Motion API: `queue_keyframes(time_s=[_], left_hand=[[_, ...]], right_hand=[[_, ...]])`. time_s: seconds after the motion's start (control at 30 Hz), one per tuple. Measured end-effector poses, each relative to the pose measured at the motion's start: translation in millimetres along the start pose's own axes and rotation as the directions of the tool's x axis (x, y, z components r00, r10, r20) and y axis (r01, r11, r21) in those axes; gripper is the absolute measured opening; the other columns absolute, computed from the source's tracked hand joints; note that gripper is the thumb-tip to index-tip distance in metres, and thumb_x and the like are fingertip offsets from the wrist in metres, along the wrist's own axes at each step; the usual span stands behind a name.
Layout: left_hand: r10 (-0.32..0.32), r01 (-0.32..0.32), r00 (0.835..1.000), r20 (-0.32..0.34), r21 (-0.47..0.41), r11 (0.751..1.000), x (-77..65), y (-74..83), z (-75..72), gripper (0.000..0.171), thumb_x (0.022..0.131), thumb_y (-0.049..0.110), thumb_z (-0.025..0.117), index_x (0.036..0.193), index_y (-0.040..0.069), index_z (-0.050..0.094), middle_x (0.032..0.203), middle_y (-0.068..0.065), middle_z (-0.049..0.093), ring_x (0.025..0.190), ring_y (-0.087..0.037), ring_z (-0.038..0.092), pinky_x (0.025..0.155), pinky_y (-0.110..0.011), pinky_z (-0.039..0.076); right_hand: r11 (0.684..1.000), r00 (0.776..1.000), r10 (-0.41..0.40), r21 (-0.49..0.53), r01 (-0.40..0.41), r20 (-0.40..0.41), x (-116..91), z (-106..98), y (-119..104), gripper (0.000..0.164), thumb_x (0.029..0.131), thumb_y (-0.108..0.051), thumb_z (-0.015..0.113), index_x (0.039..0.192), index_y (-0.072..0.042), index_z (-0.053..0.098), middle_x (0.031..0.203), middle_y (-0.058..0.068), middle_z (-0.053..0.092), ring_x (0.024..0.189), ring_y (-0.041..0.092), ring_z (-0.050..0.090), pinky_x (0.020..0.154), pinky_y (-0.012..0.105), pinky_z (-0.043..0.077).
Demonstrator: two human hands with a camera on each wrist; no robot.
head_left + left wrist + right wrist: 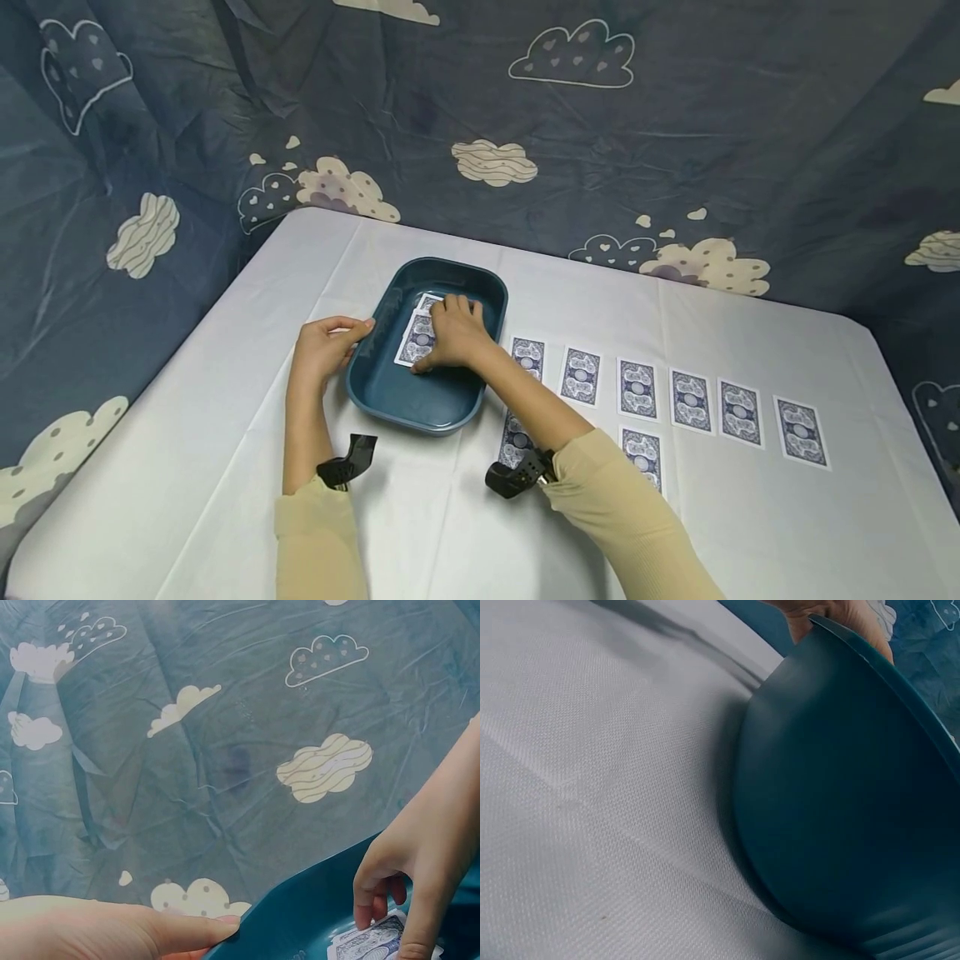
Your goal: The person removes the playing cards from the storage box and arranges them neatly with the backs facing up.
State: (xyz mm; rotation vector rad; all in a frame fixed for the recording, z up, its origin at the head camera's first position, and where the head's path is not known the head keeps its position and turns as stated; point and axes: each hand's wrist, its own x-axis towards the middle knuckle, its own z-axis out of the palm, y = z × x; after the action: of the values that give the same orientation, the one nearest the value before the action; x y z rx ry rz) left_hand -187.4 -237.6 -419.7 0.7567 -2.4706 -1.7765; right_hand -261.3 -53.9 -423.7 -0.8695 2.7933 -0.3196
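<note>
A dark teal plastic tray (442,396) rests on the white table. My left hand (322,350) pinches its left rim, thumb uppermost; the right wrist view shows that hand (840,611) at the rim, past the tray's outer wall (832,765). Inside the tray, overlapping playing cards (415,342) lie with patterned blue-and-white backs up. Over them reaches my right hand (456,333), gripping a card with the thumb at the near edge and fingers at the far one. In the left wrist view, its fingers partly cover the cards (367,941).
Right of the tray, several playing cards (580,376) lie in a row, backs up. Nearer me are another card (642,456) and one (516,442) partly behind my right forearm. A dark cloud-print curtain (420,100) hangs behind the white tablecloth (225,400).
</note>
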Motion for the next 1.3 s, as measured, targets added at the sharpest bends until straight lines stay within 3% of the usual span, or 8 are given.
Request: queue_keyframes(time_s=[0.4,0.63,0.8,1.13,1.3], left_hand=[[-0.011,0.011,1.0,0.015,-0.027,1.0,1.4,-1.6,-0.3,0.039,0.081,0.032,0.071,0.1,-0.002,0.065,0.065,0.009,0.061,0.055,-0.004,0.055,0.055,-0.019,0.047],[-0.016,0.017,1.0,0.022,-0.024,1.0,1.6,-1.5,-0.2,0.039,0.081,0.033,0.07,0.101,-0.001,0.066,0.075,0.0,0.067,0.058,-0.006,0.057,0.056,-0.019,0.047],[-0.016,0.017,0.999,0.028,-0.034,0.999,0.7,-0.8,-0.2,0.039,0.081,0.032,0.07,0.101,-0.001,0.065,0.076,0.0,0.067,0.06,-0.006,0.058,0.056,-0.018,0.047],[-0.011,0.012,0.999,0.036,-0.052,0.999,-0.4,-1.0,-1.6,0.039,0.081,0.032,0.07,0.101,-0.002,0.065,0.069,0.006,0.064,0.058,-0.005,0.057,0.056,-0.018,0.047],[-0.007,0.008,0.999,0.037,-0.037,0.999,-0.3,-0.9,-1.8,0.041,0.081,0.033,0.07,0.102,-0.001,0.065,0.071,0.005,0.065,0.058,-0.003,0.055,0.056,-0.018,0.045]], right_hand=[[0.999,0.999,-0.043,-0.006,0.043,-0.009,-0.3,-2.0,-0.4,0.093,0.06,-0.056,0.079,0.13,-0.003,0.047,0.124,0.013,0.044,0.114,0.027,0.036,0.101,0.049,0.02],[0.999,0.998,-0.045,0.013,0.046,-0.037,-0.5,-1.4,-0.7,0.09,0.059,-0.054,0.08,0.129,-0.007,0.048,0.123,0.011,0.045,0.114,0.026,0.037,0.102,0.053,0.019],[0.998,0.997,-0.048,0.029,0.05,-0.068,-0.6,-0.4,-0.5,0.091,0.059,-0.057,0.079,0.128,-0.008,0.049,0.12,0.011,0.047,0.112,0.025,0.039,0.099,0.05,0.022],[0.993,0.985,-0.116,-0.052,0.11,-0.128,-0.8,-2.0,-3.1,0.093,0.058,-0.067,0.073,0.129,-0.009,0.053,0.123,0.009,0.052,0.111,0.023,0.043,0.096,0.044,0.028],[0.993,0.977,-0.115,-0.017,0.114,-0.179,-1.3,-3.7,-2.6,0.094,0.058,-0.065,0.074,0.131,-0.01,0.051,0.123,0.008,0.05,0.111,0.022,0.042,0.092,0.041,0.031]])
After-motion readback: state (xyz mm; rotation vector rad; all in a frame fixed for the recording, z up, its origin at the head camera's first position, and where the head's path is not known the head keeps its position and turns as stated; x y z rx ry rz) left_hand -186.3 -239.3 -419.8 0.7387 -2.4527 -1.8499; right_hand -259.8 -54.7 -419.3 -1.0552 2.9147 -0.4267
